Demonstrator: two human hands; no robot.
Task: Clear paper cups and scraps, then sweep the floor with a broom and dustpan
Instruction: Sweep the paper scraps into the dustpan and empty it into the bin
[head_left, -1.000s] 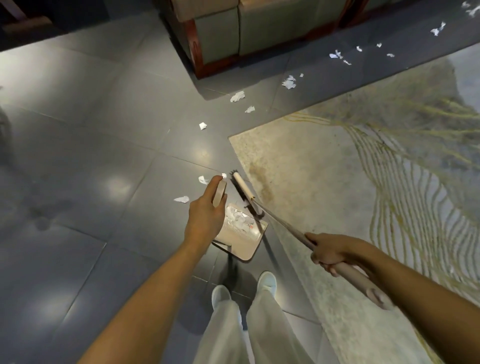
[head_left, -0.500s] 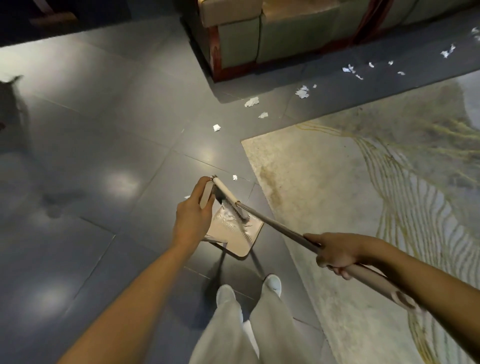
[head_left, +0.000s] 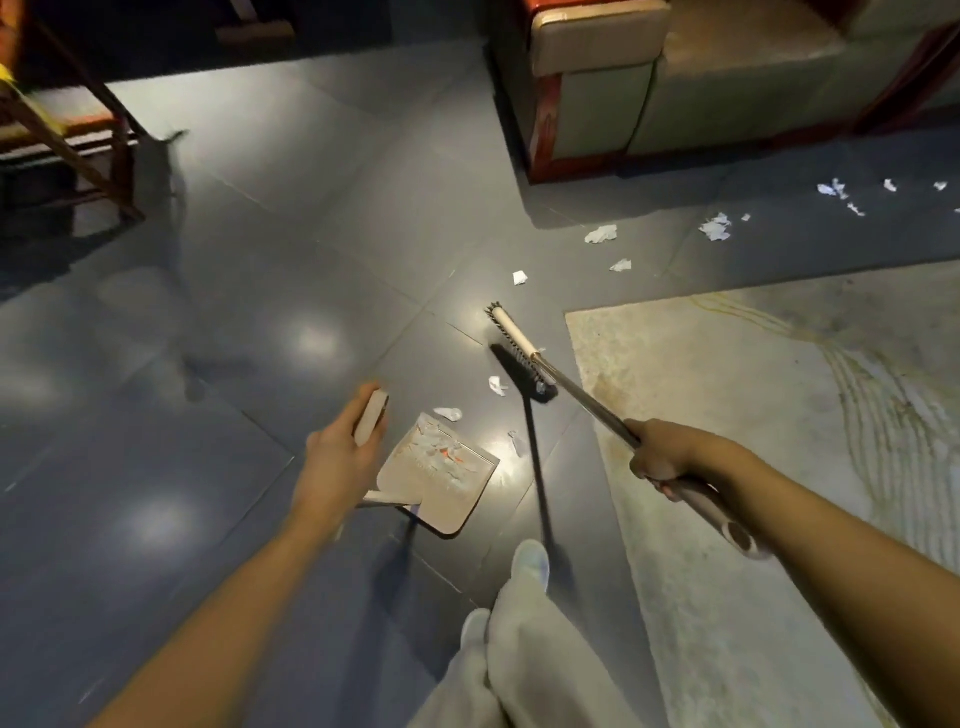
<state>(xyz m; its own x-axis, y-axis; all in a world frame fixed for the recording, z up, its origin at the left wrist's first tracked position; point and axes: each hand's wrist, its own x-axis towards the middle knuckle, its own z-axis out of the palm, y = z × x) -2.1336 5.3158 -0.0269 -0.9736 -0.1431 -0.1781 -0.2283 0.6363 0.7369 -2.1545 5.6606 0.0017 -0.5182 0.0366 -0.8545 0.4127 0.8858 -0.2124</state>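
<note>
Now dustpan (head_left: 441, 483) sits on floor (head_left: 260, 260), open lip twd broom (head_left: 519, 353), so loose scraps (head_left: 497, 385) btwn them can go in, I'd guess. Left hand (head_left: 337, 457) is wrapped round pan's handle; right hand (head_left: 660, 460) is clamped on broom shaft, head near rug (head_left: 753, 415).

You've got a pale rug (head_left: 753, 467) with thin yellow lines on your right. Sofa (head_left: 727, 88) at top, green cushions, red-brown wood base. Wooden chair frame (head_left: 62, 130) top left, blurred. Light trousers (head_left: 524, 649), pale shoes (head_left: 531, 561) bottom centre.
</note>
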